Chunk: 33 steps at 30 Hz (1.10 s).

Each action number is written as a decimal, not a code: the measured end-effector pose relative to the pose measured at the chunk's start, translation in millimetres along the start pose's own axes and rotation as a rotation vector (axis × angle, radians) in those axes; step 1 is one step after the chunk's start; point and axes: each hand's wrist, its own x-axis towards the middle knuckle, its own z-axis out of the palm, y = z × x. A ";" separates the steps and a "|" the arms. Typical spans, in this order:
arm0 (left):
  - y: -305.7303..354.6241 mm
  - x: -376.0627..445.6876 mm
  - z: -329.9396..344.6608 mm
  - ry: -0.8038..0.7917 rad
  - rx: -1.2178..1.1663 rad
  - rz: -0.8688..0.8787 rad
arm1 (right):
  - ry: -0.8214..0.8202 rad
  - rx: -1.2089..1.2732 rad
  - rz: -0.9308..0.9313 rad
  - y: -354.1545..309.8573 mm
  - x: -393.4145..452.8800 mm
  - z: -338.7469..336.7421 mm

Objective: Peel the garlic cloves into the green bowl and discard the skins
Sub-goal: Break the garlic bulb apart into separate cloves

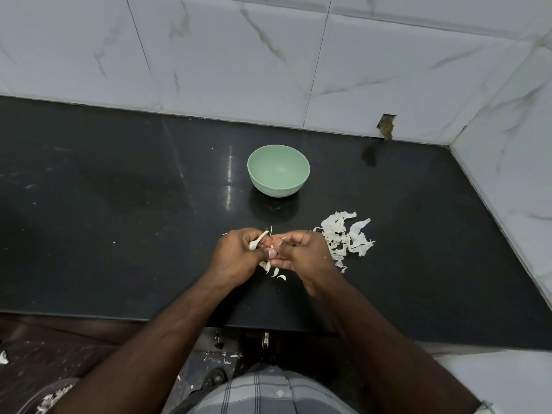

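A polished black stone countertop (119, 180) was observed, backed by white marble-patterned wall tiles (239, 55). A small round pale-green bowl (278, 170) was found standing upright toward the rear of the countertop, well apart from both hands; its interior appeared bare.

A heap of thin white papery garlic skins (346, 239) was noted on the countertop just beside the right hand (301, 252). A few small pale cloves or skin fragments (273, 271) were seen lying beneath the hands; which they were could not be determined.

The left hand (236, 255) was seen with fingers curled round a white unpeeled garlic clove (256, 242), its pointed tip protruding above the fingers. The right hand was held against it with thumb and forefinger pressed together, apparently pinching a shred of skin; the exact contact was obscured.

The clove was judged light, firm and small, liable to slip once bared; a hold across its flanks was considered advisable. The skin was judged brittle and easily torn, best taken at the loose tip.
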 end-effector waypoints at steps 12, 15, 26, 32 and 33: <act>-1.5 0.2 4.6 0.038 -0.034 -0.045 | -0.018 0.167 0.120 -9.2 -6.1 0.8; -0.6 0.9 5.6 0.030 -0.030 -0.049 | -0.009 0.235 0.149 -11.2 -7.9 -1.2; -1.3 4.4 7.9 0.014 -0.103 -0.025 | 0.068 0.147 0.153 -14.7 -7.4 2.3; -1.7 2.9 9.0 0.010 -0.131 -0.020 | 0.052 0.120 0.155 -14.9 -6.9 0.2; -1.7 2.2 9.1 0.009 -0.144 -0.022 | 0.051 0.121 0.156 -14.7 -6.9 0.4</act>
